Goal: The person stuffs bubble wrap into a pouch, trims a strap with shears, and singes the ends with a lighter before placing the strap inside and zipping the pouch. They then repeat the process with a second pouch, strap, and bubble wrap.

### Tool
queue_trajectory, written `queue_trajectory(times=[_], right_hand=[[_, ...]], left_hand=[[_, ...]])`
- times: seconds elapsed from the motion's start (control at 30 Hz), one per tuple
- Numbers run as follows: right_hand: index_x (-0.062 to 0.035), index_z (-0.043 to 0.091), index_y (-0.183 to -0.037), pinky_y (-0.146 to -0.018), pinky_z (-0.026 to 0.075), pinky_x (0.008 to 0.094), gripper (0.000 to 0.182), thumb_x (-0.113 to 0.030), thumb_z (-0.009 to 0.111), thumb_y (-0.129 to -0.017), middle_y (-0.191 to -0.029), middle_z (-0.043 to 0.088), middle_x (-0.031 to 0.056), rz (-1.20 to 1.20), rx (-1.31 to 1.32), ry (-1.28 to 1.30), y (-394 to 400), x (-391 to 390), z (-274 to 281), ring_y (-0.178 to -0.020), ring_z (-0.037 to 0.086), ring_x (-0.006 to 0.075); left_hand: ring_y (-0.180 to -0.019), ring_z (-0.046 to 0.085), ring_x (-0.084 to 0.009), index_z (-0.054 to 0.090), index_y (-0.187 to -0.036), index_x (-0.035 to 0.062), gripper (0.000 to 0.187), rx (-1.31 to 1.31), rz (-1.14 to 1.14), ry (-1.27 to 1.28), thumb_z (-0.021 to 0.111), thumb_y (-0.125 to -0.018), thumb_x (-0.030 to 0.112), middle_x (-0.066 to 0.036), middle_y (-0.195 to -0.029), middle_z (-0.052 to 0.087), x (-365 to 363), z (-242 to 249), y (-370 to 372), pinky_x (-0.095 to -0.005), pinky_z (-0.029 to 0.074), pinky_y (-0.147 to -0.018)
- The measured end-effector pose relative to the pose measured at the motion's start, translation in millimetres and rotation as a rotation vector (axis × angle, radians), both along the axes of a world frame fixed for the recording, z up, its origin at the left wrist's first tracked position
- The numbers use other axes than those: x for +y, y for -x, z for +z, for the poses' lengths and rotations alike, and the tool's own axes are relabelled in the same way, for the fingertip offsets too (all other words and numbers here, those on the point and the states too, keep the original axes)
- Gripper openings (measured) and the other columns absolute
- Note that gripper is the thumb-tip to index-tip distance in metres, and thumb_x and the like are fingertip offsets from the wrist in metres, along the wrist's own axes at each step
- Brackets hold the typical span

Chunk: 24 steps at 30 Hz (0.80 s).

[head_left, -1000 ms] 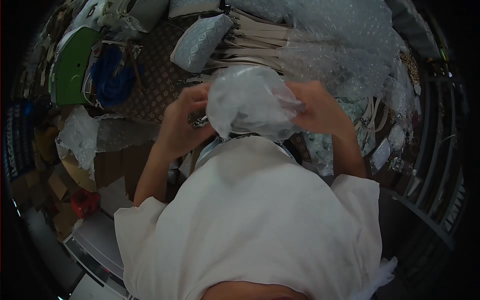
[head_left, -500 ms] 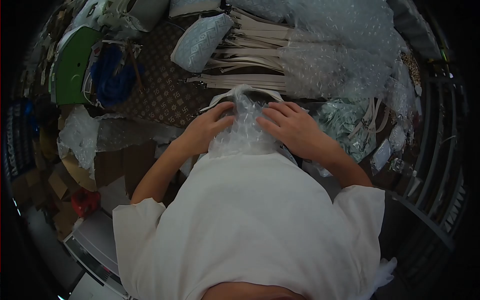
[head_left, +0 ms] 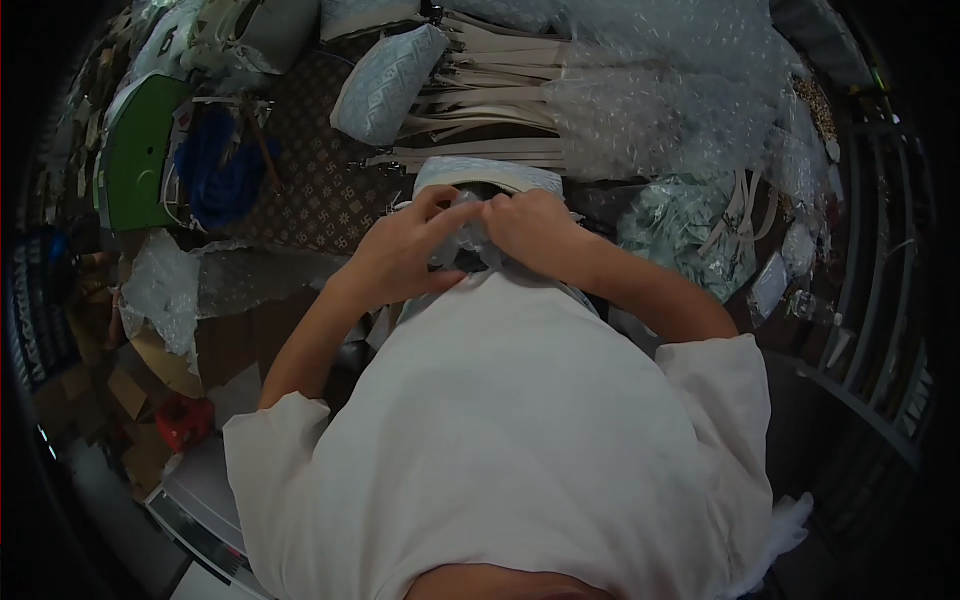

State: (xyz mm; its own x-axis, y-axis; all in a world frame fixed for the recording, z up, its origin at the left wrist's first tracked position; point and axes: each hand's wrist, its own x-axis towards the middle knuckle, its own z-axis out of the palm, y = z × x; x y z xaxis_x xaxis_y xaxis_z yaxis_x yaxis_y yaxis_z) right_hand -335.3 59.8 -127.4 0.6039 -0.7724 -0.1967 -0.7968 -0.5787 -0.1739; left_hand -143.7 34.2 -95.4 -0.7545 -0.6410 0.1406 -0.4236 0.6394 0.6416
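Observation:
Close to my body, a light patterned bag (head_left: 490,172) lies with its opening towards me. Crumpled clear plastic (head_left: 466,240) is bunched at that opening, between my hands. My left hand (head_left: 405,250) curves around the plastic from the left, fingers bent against it. From the right, my right hand (head_left: 525,228) pinches the plastic with its fingertips, beside my left fingers. The lower part of the bag is hidden behind my hands and shirt.
Beyond the bag lie pale straps (head_left: 500,105) and a light blue patterned pouch (head_left: 388,88). Bubble wrap (head_left: 670,100) covers the back right. A green piece (head_left: 145,155) and blue bundle (head_left: 215,170) are at left, a greenish plastic heap (head_left: 685,235) at right.
Both hands have come closer together and closed on the plastic, which is now bunched smaller. More of the patterned bag shows beyond them. The view has shifted slightly.

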Motion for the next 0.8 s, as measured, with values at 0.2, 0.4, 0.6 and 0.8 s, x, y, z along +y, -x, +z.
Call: queue_trajectory(times=[0.2,0.4,0.6,0.8], right_hand=[[-0.0025,0.057,-0.086,-0.055,0.049,0.0272,0.017,-0.011,0.054,-0.072,-0.078,0.057,0.0072,-0.135,-0.192,0.236,-4.6,8.2,-23.4,-0.068,0.061,0.0208],[-0.0021,0.054,-0.086,-0.063,0.048,0.0323,0.018,-0.012,0.053,-0.072,-0.075,0.054,0.0071,-0.101,-0.119,0.164,14.5,9.6,-12.3,-0.071,0.059,0.0224],[-0.0053,0.060,-0.080,-0.059,0.049,0.0321,0.013,-0.013,0.054,-0.071,-0.075,0.058,0.0084,-0.007,0.189,0.222,3.0,-11.0,-52.2,-0.068,0.061,0.0231],[-0.0035,0.054,-0.079,-0.064,0.049,0.0363,0.009,-0.009,0.052,-0.072,-0.079,0.055,0.0112,-0.069,-0.035,0.027,22.4,-30.0,-33.7,-0.074,0.059,0.0272]], left_hand=[[-0.093,0.054,-0.0306,0.045,-0.115,0.0074,0.055,-0.181,-0.004,0.042,0.058,-0.063,-0.004,-0.015,-0.111,0.047,-12.7,-26.9,-4.0,-0.0334,0.048,-0.073],[-0.091,0.053,-0.0286,0.049,-0.111,0.0061,0.047,-0.069,0.052,0.220,0.055,-0.066,-0.002,-0.015,-0.110,0.047,-16.3,-39.5,4.3,-0.0343,0.046,-0.074],[-0.083,0.050,-0.0204,0.055,-0.088,0.0062,0.020,-0.467,-0.068,0.591,0.054,-0.069,0.012,-0.009,-0.089,0.048,-22.1,-63.7,26.3,-0.0309,0.044,-0.069],[-0.080,0.053,-0.0243,0.054,-0.086,0.0020,0.018,-0.181,-0.391,0.348,0.055,-0.069,0.008,-0.009,-0.086,0.050,-12.1,-42.4,25.9,-0.0354,0.045,-0.070]])
